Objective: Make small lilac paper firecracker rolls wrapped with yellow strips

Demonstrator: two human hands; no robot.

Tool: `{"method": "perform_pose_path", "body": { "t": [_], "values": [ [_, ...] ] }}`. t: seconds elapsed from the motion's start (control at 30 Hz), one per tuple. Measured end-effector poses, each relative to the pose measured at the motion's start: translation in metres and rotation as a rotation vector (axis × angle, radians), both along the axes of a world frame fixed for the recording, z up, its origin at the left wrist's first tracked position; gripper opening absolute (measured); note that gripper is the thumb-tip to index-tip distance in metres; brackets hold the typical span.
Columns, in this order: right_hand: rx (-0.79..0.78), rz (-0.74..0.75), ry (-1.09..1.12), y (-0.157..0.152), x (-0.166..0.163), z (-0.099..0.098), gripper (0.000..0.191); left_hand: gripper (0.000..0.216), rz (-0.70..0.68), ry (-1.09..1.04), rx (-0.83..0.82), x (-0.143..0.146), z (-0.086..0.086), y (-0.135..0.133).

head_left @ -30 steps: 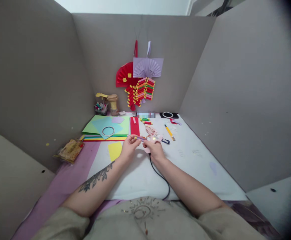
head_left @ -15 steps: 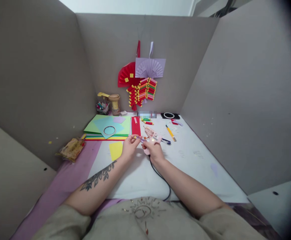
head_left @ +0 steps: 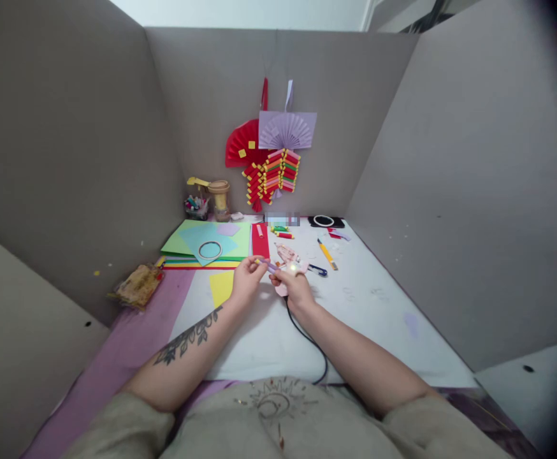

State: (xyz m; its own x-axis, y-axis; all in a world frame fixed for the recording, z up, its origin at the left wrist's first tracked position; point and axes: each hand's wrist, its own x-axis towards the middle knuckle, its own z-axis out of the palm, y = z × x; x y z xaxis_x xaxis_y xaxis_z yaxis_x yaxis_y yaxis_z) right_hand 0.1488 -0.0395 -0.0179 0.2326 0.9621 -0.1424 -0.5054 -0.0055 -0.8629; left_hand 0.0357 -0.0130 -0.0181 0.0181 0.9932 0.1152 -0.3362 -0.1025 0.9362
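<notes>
A small purple paper roll with a yellow band at its left end (head_left: 269,265) is pinched between my two hands. My left hand (head_left: 248,275) has its fingertips closed at the yellow end. At the other end, my right hand (head_left: 295,287) grips it with the thumb on top and the fingers curled below. A pink hot glue gun (head_left: 288,253) with a small glowing light lies just behind my right hand, partly covered by it, and its black cord (head_left: 307,338) runs toward me. Beside it is a dark blue-handled tool (head_left: 317,270).
Coloured paper sheets (head_left: 178,241) with a tape roll (head_left: 210,250) lie at the left. A yellow paper piece (head_left: 221,289) is near my left wrist. Small red and green rolls (head_left: 285,235), a yellow cutter (head_left: 327,254) and a black phone-like slab (head_left: 340,222) lie behind. Paper fans (head_left: 288,131) hang on the partition.
My fingers have shifted slightly on the purple roll, and more of it shows between my hands. The things on the table stay in place.
</notes>
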Motion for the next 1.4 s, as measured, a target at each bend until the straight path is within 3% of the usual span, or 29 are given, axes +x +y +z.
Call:
{"method": "perform_pose_path", "body": {
  "t": [0.37,0.63,1.0,1.4],
  "values": [
    [0.003,0.016,0.049,0.0014,-0.0005,-0.001,0.019,0.039,-0.05,-0.013,0.005,0.001,-0.001,0.0001],
    [-0.018,0.079,0.08,-0.0002,0.0002,0.0003,0.015,0.023,-0.184,0.052,0.084,0.0012,0.0034,-0.0058],
    [0.023,0.077,0.029,-0.0028,-0.0008,0.0021,0.024,0.028,-0.123,-0.02,0.001,0.0005,-0.0044,0.001],
    [-0.027,0.11,0.04,0.0,0.0026,0.0004,0.012,0.03,-0.133,0.042,0.035,-0.0004,0.0007,-0.0019]
  ]
}}
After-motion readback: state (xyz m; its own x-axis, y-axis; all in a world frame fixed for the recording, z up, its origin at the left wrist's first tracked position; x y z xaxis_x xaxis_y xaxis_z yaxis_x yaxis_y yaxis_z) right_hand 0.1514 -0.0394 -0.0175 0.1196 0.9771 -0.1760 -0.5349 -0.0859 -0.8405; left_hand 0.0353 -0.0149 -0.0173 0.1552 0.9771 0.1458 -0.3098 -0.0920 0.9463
